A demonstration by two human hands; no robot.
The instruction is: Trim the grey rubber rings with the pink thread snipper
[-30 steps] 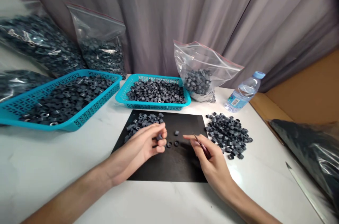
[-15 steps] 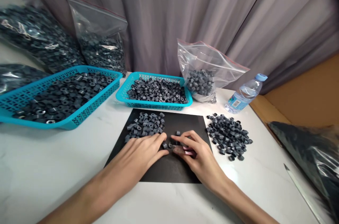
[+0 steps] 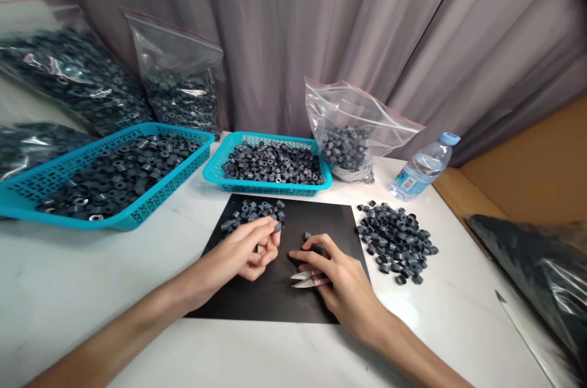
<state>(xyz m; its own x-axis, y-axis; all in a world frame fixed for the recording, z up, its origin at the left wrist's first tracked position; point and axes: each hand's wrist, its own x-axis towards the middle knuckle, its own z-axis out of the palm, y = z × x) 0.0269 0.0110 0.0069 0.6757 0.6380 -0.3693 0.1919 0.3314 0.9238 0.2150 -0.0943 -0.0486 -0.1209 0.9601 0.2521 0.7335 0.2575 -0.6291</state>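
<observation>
In the head view my left hand (image 3: 254, 247) is raised over the black mat (image 3: 270, 302), thumb and forefinger pinching a small grey plastic ring (image 3: 277, 226). Behind it lies a heap of similar grey rings (image 3: 257, 211) on the mat's far left. My right hand (image 3: 339, 275) curls around small scissors (image 3: 308, 278), whose blades point left and stand a little apart; the handles are mostly hidden in the palm. Its forefinger and middle finger reach towards the mat. Just beyond those fingers sits a single grey ring (image 3: 307, 235).
A pile of grey rings (image 3: 398, 244) lies right of the mat. Two blue baskets (image 3: 270, 187) of rings stand behind, with a zip bag (image 3: 348, 150) and a water bottle (image 3: 422, 168). More filled bags (image 3: 178, 88) are at the left. A long blade-like strip (image 3: 523, 330) lies right.
My left hand has lifted and drawn back left from my right hand, with a ring now visible in its pinch. The scissor blades now show more clearly in my right hand.
</observation>
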